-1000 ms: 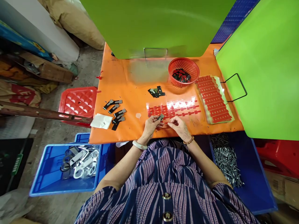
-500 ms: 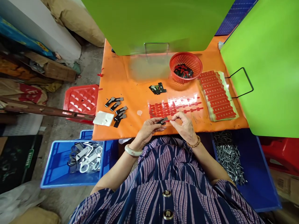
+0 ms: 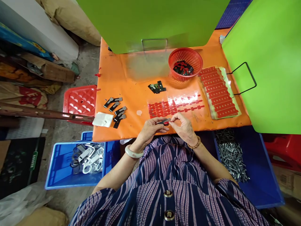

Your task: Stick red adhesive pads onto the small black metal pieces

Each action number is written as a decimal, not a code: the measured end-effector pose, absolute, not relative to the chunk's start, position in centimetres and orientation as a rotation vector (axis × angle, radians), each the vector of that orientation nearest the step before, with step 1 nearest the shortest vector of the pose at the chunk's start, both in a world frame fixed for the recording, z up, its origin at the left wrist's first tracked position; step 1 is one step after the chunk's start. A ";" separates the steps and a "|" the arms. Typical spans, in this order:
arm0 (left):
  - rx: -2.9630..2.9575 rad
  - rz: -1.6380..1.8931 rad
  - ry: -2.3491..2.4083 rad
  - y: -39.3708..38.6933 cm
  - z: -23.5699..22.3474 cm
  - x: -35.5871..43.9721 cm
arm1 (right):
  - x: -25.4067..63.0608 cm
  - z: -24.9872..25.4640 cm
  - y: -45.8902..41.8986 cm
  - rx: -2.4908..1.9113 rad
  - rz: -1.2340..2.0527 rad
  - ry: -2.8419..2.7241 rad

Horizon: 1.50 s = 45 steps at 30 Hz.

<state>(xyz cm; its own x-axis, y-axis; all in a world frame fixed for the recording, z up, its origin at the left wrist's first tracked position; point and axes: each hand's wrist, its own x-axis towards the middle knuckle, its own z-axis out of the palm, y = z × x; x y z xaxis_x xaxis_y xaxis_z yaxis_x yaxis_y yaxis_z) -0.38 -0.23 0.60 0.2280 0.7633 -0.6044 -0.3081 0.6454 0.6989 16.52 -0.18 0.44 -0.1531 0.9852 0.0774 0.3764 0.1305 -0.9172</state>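
In my left hand [image 3: 150, 128], between thumb and fingers, is a small flat black-and-grey piece [image 3: 161, 122] above the table's front edge. A small red sticker [image 3: 166, 123] lies against the right end of that piece. My right hand [image 3: 183, 128] is closed in a pinch at the sticker's right edge, its fingertips touching both. Just beyond my hands lies a clear sheet of red stickers [image 3: 174, 106]. Several black-and-grey pieces [image 3: 114, 106] lie to the left, and a few more black pieces [image 3: 157, 87] lie behind the sheet.
A red basket [image 3: 172, 68] holds black and red pieces. A stack of red sticker sheets [image 3: 217, 91] lies at right on the orange table [image 3: 124, 125]. Green panels [image 3: 152, 22] stand behind. Blue bins [image 3: 68, 180] of metal parts flank me; a white packet [image 3: 102, 119] lies at left.
My right hand has moved slightly left, bringing the red sticker from beside the black-and-grey piece onto its right end. My left hand still holds the piece. The view has shifted slightly.
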 end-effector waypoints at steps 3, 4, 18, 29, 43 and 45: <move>0.498 0.781 1.118 -0.2 0.6 -0.3 | 16.5 0.4 -0.2 -1.335 1.003 -1.660; 0.504 0.776 1.117 -0.2 0.7 -0.3 | 16.5 0.4 -0.2 -1.333 1.001 -1.664; 0.502 0.750 1.112 -0.2 0.8 -0.5 | 16.4 0.1 -0.2 -1.316 0.993 -1.672; 0.492 0.755 1.105 -0.2 0.8 -0.5 | 16.1 0.1 -0.3 -1.333 1.005 -1.654; 0.483 0.770 1.096 -0.3 0.4 -0.4 | 16.0 -0.2 -0.2 -1.327 1.024 -1.636; 0.495 0.794 1.120 -0.3 0.2 -0.3 | 16.0 -0.3 -0.2 -1.329 1.034 -1.638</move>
